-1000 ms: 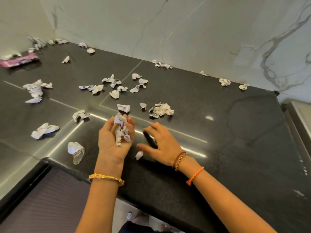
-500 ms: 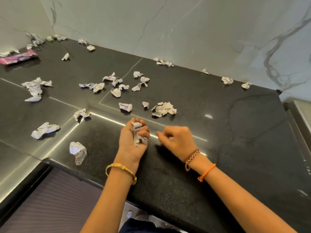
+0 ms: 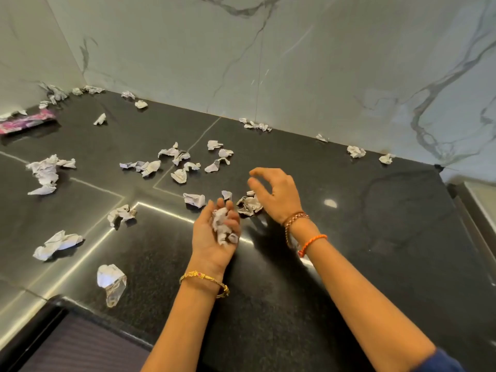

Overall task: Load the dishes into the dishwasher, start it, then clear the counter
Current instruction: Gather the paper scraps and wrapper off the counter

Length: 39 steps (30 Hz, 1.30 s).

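I see the left hand (image 3: 214,237) palm-up over the black counter (image 3: 375,237), fingers curled loosely round a bunch of crumpled paper scraps (image 3: 222,229) it holds in the palm. The right hand (image 3: 273,196) hangs just above the counter beside it, fingers spread and bent, gripping nothing — its fingertips are over a crumpled wad (image 3: 249,205) that lies on the counter; whether they touch it I can't tell from this angle. Two small scraps sit just left of that wad: a folded piece (image 3: 193,200) and a tiny one (image 3: 226,194). More paper is scattered further back — a cluster (image 3: 185,159) mid-counter, a bigger pile (image 3: 47,171) far left, a few bits along the marble wall (image 3: 295,63). Near the front edge lie a long crumpled piece (image 3: 57,244), a smaller one (image 3: 121,213) and a scrap with a clear plastic bit (image 3: 111,281). A pink wrapper (image 3: 26,123) is at the far left by the corner. Gold bangle (image 3: 205,280) on the left wrist, orange thread band (image 3: 312,244) and beaded band (image 3: 295,218) on the right.
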Motion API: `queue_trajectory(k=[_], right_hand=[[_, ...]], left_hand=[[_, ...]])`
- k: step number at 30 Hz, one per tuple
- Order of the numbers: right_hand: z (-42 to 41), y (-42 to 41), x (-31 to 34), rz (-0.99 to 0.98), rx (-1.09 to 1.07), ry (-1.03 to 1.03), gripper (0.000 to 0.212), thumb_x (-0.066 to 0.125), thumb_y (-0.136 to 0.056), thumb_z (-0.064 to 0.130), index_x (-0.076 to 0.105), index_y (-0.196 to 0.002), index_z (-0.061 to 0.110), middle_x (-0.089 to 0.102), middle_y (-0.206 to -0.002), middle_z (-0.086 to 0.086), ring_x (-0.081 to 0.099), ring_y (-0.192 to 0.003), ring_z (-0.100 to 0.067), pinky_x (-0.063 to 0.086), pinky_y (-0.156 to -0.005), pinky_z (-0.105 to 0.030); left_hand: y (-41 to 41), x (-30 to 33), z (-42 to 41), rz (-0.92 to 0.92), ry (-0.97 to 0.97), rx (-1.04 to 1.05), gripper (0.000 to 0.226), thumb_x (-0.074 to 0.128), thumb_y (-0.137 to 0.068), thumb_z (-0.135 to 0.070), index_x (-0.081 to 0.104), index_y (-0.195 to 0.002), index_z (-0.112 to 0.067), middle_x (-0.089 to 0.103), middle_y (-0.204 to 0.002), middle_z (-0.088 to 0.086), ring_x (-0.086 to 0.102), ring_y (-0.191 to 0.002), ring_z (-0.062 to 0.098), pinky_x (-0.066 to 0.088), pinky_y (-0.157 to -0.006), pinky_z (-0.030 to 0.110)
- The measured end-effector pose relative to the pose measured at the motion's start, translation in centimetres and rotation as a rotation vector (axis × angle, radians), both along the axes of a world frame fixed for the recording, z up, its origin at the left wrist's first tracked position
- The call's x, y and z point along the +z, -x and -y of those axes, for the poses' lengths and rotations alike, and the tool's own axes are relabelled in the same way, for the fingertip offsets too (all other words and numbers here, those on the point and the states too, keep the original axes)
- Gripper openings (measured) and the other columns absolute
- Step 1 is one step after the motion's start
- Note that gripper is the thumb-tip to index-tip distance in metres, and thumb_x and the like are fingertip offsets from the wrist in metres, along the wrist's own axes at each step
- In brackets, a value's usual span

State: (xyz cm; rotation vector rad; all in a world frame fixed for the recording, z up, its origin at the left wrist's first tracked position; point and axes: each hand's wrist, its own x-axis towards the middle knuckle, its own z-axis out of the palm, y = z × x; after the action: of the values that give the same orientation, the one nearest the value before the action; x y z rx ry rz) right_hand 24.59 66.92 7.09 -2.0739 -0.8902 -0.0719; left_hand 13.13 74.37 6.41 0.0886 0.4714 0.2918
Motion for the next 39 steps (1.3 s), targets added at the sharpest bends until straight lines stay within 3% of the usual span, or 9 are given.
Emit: queue_trajectory(k=[4,9,13,16,20,25,29,34,39], right_hand=[[-0.8,-0.5,-2.2,0.172,0.166,0.465,0.043,0.052,-0.084,0.055,0.057,-0.115,0.027,0.052,-0.118,-0.004,0.047,-0.110,-0.026,0.038,-0.089,-0.036],[-0.3,0.7,-2.5,0.347,0.129,0.466,0.031,0.044,-0.094,0.039,0.058,-0.097,0.011,0.060,-0.096,-0.009,0.057,-0.089,-0.027,0.037,-0.064,-0.031],[-0.5,2.1,-0.8,-0.346,-0.044,-0.196,0.032,0.059,-0.088,0.025,0.054,-0.058,0.017,0.046,-0.054,0.001,0.043,-0.050,-0.011,0.034,-0.049,-0.022],[-1.5,3.5,1.2,-0.859,-0.019,-0.648,0.030,0.056,-0.090,0.020,0.050,-0.060,0.018,0.038,-0.048,0.007,0.030,-0.037,-0.002,0.024,-0.034,-0.015],[-3.2,6.4,0.6,-0.375,0.144,-0.527,0.008,0.059,-0.081,0.033,0.061,-0.076,0.027,0.058,-0.072,0.008,0.057,-0.066,-0.012,0.048,-0.061,-0.026],[-3.6,7.0,-1.6,0.316,0.116,-0.061,0.046,0.037,-0.077,0.060,0.070,-0.083,0.028,0.059,-0.093,0.004,0.049,-0.099,-0.015,0.021,-0.082,-0.029],[-4.2,6.7,0.1,0.145,0.108,-0.166,0.053,0.019,-0.083,0.048,0.066,-0.103,0.033,0.056,-0.107,0.007,0.035,-0.114,-0.006,0.013,-0.092,-0.028],[-6.0,2.1,0.0,-0.325,0.109,-0.186,0.029,0.041,-0.093,0.031,0.067,-0.106,0.024,0.059,-0.107,0.008,0.049,-0.109,-0.011,0.034,-0.102,-0.033],[-6.5,1.1,-2.0,0.033,0.447,0.326,0.053,0.041,-0.076,0.051,0.062,-0.118,0.026,0.062,-0.119,-0.002,0.054,-0.110,-0.018,0.041,-0.094,-0.034]], left_hand=[[0.3,-0.2,-0.4,0.032,-0.028,-0.037,0.032,0.037,-0.096,-0.035,0.050,-0.074,-0.015,0.054,-0.056,0.000,0.038,-0.028,0.003,0.029,-0.026,0.009],[0.6,-0.4,-0.8,0.022,-0.034,0.024,0.031,0.041,-0.096,-0.034,0.055,-0.077,-0.014,0.058,-0.063,0.003,0.049,-0.036,0.003,0.037,-0.030,0.010],[0.5,-0.7,-0.8,0.045,-0.029,0.113,0.029,0.045,-0.096,-0.028,0.059,-0.082,-0.008,0.067,-0.074,0.012,0.068,-0.062,0.021,0.053,-0.045,0.020],[0.5,-0.3,-0.3,0.087,-0.032,0.195,0.029,0.044,-0.094,-0.025,0.060,-0.084,-0.003,0.068,-0.078,0.017,0.069,-0.072,0.029,0.057,-0.066,0.044],[0.5,-0.2,0.2,0.098,-0.042,0.169,0.033,0.041,-0.094,-0.028,0.063,-0.087,-0.003,0.069,-0.078,0.015,0.070,-0.067,0.027,0.057,-0.062,0.041],[0.2,-0.7,0.0,0.001,-0.187,0.261,0.034,0.030,-0.099,-0.025,0.056,-0.083,-0.011,0.067,-0.065,0.003,0.066,-0.062,0.013,0.055,-0.061,0.022],[0.5,-1.1,-0.9,0.058,-0.138,0.242,0.034,0.037,-0.097,-0.036,0.060,-0.101,-0.012,0.066,-0.093,0.008,0.066,-0.086,0.021,0.052,-0.085,0.034],[0.7,-1.4,-1.3,0.055,-0.060,0.286,0.035,0.039,-0.097,-0.033,0.065,-0.084,-0.013,0.063,-0.086,0.006,0.067,-0.064,0.021,0.058,-0.058,0.027],[1.5,-1.1,-1.5,0.098,-0.011,0.322,0.036,0.039,-0.096,-0.032,0.065,-0.079,-0.014,0.064,-0.076,0.004,0.062,-0.062,0.017,0.052,-0.045,0.020]])
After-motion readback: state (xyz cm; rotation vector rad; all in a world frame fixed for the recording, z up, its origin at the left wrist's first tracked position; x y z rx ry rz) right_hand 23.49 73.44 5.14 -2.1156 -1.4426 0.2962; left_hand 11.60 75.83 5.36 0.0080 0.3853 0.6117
